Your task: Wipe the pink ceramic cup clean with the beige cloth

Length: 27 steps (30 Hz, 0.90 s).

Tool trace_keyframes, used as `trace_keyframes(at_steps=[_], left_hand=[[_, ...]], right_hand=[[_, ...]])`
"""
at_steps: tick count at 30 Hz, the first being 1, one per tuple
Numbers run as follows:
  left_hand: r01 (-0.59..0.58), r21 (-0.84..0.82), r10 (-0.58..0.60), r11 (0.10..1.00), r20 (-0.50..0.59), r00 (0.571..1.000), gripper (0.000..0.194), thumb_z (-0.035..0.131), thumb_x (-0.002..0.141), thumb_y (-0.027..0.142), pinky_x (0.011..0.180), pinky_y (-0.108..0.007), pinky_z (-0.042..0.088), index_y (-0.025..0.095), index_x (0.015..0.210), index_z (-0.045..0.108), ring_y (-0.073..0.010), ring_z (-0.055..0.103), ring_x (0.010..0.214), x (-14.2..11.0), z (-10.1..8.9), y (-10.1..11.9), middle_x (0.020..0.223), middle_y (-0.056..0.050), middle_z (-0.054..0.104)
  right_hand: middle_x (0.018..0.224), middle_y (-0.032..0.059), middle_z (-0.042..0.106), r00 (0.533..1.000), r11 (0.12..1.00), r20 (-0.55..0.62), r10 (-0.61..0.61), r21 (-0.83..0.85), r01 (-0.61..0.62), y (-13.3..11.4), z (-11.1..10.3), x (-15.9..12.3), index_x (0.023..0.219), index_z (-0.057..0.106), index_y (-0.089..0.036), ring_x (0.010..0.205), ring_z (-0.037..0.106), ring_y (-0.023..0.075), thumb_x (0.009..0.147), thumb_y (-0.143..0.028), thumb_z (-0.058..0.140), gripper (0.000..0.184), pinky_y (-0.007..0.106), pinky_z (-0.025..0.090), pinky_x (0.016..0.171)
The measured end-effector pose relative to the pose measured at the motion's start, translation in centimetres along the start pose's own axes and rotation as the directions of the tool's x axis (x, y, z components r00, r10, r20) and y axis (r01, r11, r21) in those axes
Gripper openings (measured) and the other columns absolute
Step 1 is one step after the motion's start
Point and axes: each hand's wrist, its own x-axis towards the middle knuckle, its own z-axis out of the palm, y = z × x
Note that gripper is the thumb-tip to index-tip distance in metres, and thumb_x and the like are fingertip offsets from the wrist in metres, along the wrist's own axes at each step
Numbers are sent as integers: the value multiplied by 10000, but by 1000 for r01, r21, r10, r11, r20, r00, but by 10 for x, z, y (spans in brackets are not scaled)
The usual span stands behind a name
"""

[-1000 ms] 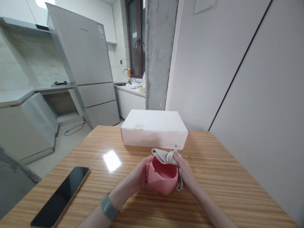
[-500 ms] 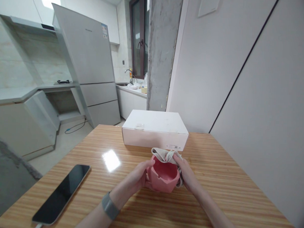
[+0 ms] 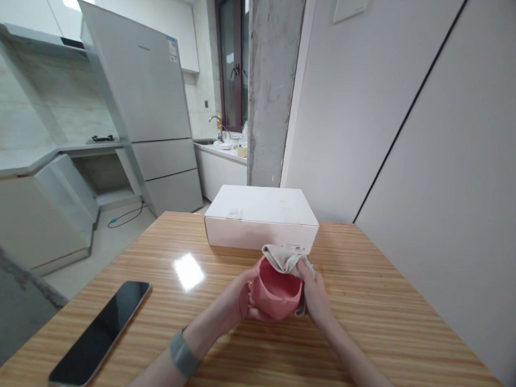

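Observation:
A pink faceted bowl-like vessel (image 3: 275,301), perhaps an ashtray or a pot, is tilted with its opening facing me. My left hand (image 3: 244,294) grips its left side, thumb near the rim and fingers underneath. A light grey cloth (image 3: 283,259) lies over the far right part of the rim and hangs down the right side. My right hand (image 3: 316,294) is closed on the cloth and presses it against the vessel. Some right fingertips are hidden behind the cloth and vessel.
A white cardboard box (image 3: 261,206) stands on the wooden table (image 3: 389,322) just beyond my hands. At the left edge lies a black smartphone (image 3: 103,335) with a cable end. Behind are a fridge (image 3: 135,76) and a concrete pillar (image 3: 272,87).
The vessel has turned slightly in my hands, so its rim notch sits differently. My right hand and the cloth have shifted a little along the rim. The view has moved slightly.

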Motion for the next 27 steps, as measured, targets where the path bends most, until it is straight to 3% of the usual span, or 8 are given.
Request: trace_keyframes(at_steps=[3, 6, 11, 17, 21, 24, 27], left_hand=[[142, 46, -143, 989, 33, 989, 501, 511, 797, 587, 562, -295, 541, 150, 1000, 648, -179, 635, 651, 2, -9, -1, 780, -65, 681], [207, 85, -209, 975, 18, 978, 490, 539, 777, 583, 542, -274, 526, 128, 900, 669, -160, 613, 604, 6, -15, -4, 728, -63, 677], [178, 97, -168, 979, -100, 981, 499, 572, 726, 613, 498, -270, 500, 131, 822, 659, -142, 571, 504, 7, -11, -2, 601, -25, 635], [95, 82, -75, 992, -217, 973, 528, 639, 686, 613, 500, -272, 518, 132, 903, 659, -137, 585, 513, 5, -5, 2, 665, -32, 661], [-1, 30, 8, 1000, -249, 969, 457, 665, 724, 531, 542, -292, 549, 133, 948, 659, -156, 631, 579, 9, -5, -1, 757, -61, 702], [-89, -8, 85, 996, -248, 965, 390, 686, 744, 436, 631, -325, 567, 113, 961, 651, -187, 670, 671, 10, -1, -5, 822, -94, 723], [-116, -50, 105, 992, -179, 978, 358, 696, 746, 367, 697, -340, 562, 114, 993, 637, -205, 686, 735, 9, 2, -9, 846, -101, 727]], right_hand=[[753, 43, 727, 986, 996, 155, 58, -78, -46, -8, -9, 9, 823, 723, -160, 810, 630, 280, 740, -594, 595, 460, 373, 447, 826], [684, 21, 706, 968, 992, 239, 76, -119, -48, -12, -9, 10, 731, 712, -169, 730, 614, 245, 734, -612, 580, 463, 342, 446, 772], [719, 20, 714, 965, 993, 254, 65, -112, -37, -11, -6, 10, 756, 715, -173, 738, 614, 235, 738, -613, 578, 461, 330, 449, 764], [824, 54, 744, 988, 997, 143, 63, -56, -55, -8, -1, 2, 878, 721, -165, 846, 652, 291, 746, -597, 598, 469, 380, 459, 835], [964, 68, 740, 1000, 1000, 13, 6, 12, -6, 1, 13, -8, 1018, 703, -178, 1046, 618, 301, 775, -576, 595, 479, 388, 426, 953], [1065, 61, 717, 995, 997, -73, -70, 26, 72, 10, 22, -13, 1100, 667, -197, 1162, 557, 280, 814, -561, 559, 476, 380, 395, 1007], [1128, 63, 695, 987, 994, -117, -111, 8, 113, 16, 20, -10, 1092, 666, -197, 1159, 557, 272, 828, -549, 544, 456, 363, 405, 996]])
